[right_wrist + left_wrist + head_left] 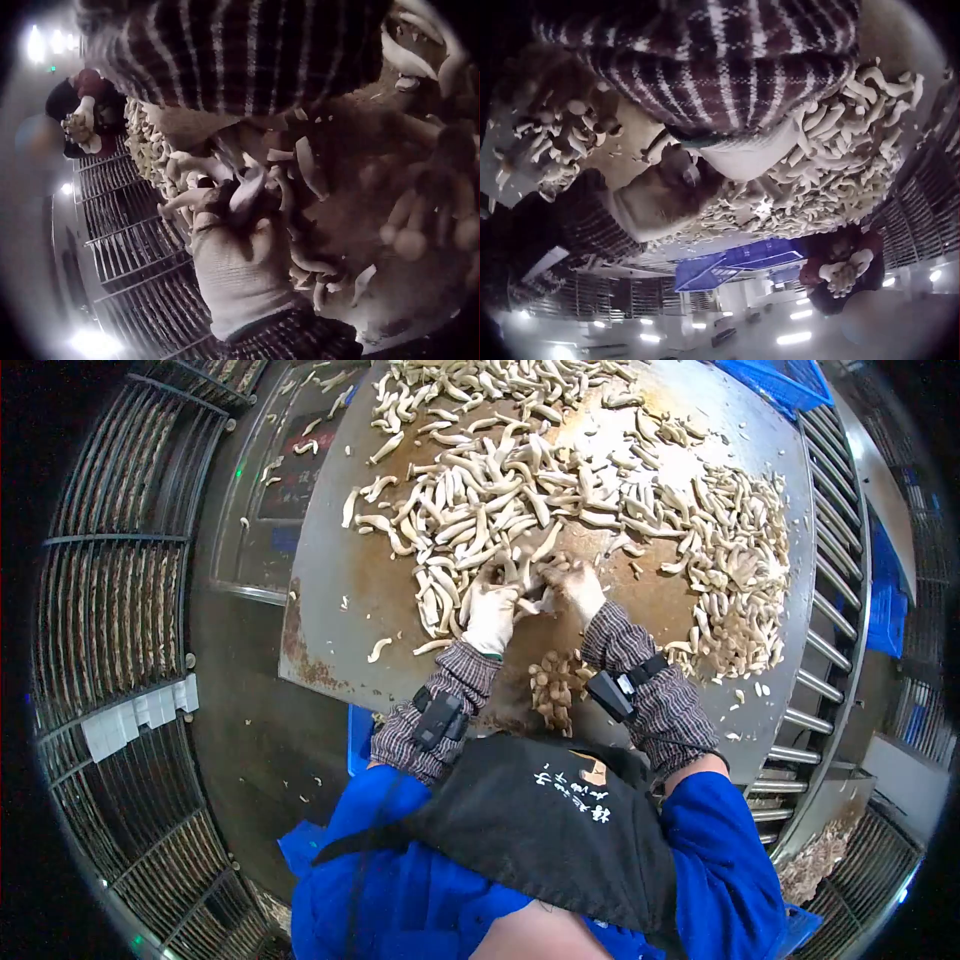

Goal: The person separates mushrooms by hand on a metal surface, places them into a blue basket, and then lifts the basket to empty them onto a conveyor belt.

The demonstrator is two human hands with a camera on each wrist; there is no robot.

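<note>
Both hands wear pale gloves with dark, soiled fingers and are close together over the metal table (370,600). The left hand (490,615) grips a pale mushroom (247,193), seen between its thumb and fingers in the right wrist view. Just beside it, the right hand (578,592) has its fingers curled round a mushroom, largely hidden by the fingers. In the left wrist view the right hand (652,204) faces the left hand (750,154). Beyond the hands lies a wide heap of long mushrooms (480,500).
A clump of mushrooms with round brown caps (555,690) lies near the apron. More mushrooms (740,550) cover the table's right side, beside a metal roller rack (830,560). Blue crates (775,380) stand at the far edge. Another person (844,270) works farther off.
</note>
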